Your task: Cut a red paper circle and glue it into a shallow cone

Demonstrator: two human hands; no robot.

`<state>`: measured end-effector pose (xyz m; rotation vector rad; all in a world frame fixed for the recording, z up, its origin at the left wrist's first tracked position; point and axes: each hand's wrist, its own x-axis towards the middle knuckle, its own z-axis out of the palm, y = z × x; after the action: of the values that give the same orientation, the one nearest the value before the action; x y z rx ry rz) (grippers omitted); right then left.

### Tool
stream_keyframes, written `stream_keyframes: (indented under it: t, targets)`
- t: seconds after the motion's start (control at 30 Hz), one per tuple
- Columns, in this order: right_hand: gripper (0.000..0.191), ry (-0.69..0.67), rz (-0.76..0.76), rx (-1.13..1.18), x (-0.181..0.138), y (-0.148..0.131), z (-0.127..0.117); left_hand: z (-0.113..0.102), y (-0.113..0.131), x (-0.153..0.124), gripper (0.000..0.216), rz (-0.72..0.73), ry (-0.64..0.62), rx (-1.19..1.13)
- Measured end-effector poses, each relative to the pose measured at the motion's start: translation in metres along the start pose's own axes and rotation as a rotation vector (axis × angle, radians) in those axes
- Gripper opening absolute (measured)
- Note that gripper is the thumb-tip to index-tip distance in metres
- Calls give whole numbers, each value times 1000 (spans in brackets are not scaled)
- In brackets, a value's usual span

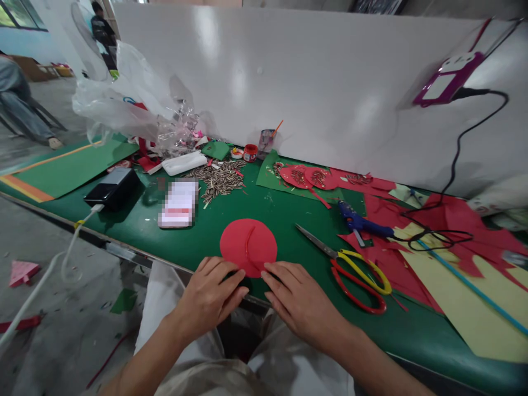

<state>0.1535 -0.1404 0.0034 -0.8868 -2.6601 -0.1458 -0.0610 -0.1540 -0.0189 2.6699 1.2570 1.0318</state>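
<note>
A round red paper cutout [231, 242] lies on the green tabletop in front of me, near its front edge. Across it runs a curved red strip or raised line [247, 245]; which of these I cannot tell. The fingertips of my left hand [216, 289] hold the paper's lower left edge. At the lower right edge, my right hand [295, 294] holds the same paper. Both thumbs sit lower, by the table edge. To the right lie open scissors [336, 256] with one yellow and one red handle.
A blue glue gun [363, 223] lies among red and yellow paper scraps at right. Red cutouts bearing seeds [307, 177] lie behind. At left are a seed pile [220, 179], a phone [178, 203], a black power bank [112, 188] with a white cable, and plastic bags [127, 104].
</note>
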Motion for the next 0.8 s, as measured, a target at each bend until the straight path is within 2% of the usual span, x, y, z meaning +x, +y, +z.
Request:
stream_keyframes:
  t: [0.33, 0.53, 0.8]
  targets:
    - [28, 74, 97, 0, -2, 4, 3, 9, 7, -3, 21, 36, 86, -24]
    - [29, 11, 136, -17, -2, 6, 10, 15, 7, -2, 19, -10, 122, 1]
    - [30, -38, 141, -22, -3, 5, 13, 16, 2, -2, 20, 21, 119, 11]
